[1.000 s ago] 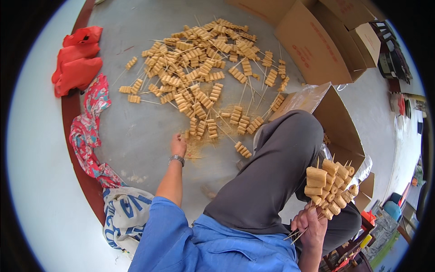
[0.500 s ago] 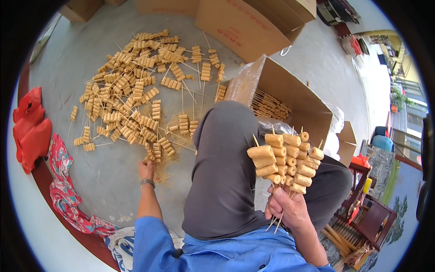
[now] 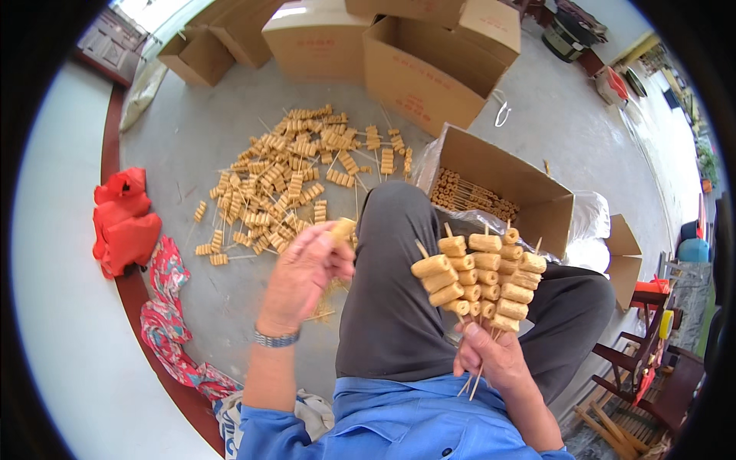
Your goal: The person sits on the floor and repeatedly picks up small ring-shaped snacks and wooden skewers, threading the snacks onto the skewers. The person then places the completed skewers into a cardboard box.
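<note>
Tan skewers (image 3: 487,276) fan upward from the person's right hand (image 3: 492,356), which is clamped round their sticks (image 3: 477,381). The left hand (image 3: 307,264), above the grey floor (image 3: 169,138), has its fingers (image 3: 313,239) closed on a piece (image 3: 343,228), slightly blurred. Beyond it lies a pile (image 3: 295,184) of more skewers; past the left knee (image 3: 392,207), an open box (image 3: 540,195) holds others.

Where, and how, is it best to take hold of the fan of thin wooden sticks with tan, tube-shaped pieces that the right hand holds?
Probably by the bare lower part of the thin wooden sticks, coming from the person's side, below the tan, tube-shaped pieces. There the sticks draw together in the right hand; higher up, they spread wide and pointed tips stick out.
</note>
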Tool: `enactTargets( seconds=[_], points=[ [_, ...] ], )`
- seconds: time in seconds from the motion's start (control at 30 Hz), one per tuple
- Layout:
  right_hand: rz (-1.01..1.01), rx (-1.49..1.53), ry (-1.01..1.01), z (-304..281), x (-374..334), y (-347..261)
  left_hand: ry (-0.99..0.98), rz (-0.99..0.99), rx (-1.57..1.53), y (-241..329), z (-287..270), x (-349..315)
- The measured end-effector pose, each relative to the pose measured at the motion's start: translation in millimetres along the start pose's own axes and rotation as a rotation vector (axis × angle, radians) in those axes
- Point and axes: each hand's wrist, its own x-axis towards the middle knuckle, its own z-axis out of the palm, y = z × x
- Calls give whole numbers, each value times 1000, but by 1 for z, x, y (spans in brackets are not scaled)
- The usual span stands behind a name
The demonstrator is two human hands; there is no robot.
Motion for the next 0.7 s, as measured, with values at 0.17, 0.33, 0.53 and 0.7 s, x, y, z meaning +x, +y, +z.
enactTargets(
  seconds=[0.17,0.33,0.53,0.7],
  points=[
    [-85,9,-95,-12,-28,-2,-243,-85,-76,-7,74,-8],
    [-143,46,-98,-33,-49,0,-230,-83,-29,-20,123,-16],
    [-152,81,-101,-52,-60,4,-218,-28,37,-29,150,-21],
    [-153,115,-134,-64,-65,11,-145,80,137,-35,164,-25]
  ],
)
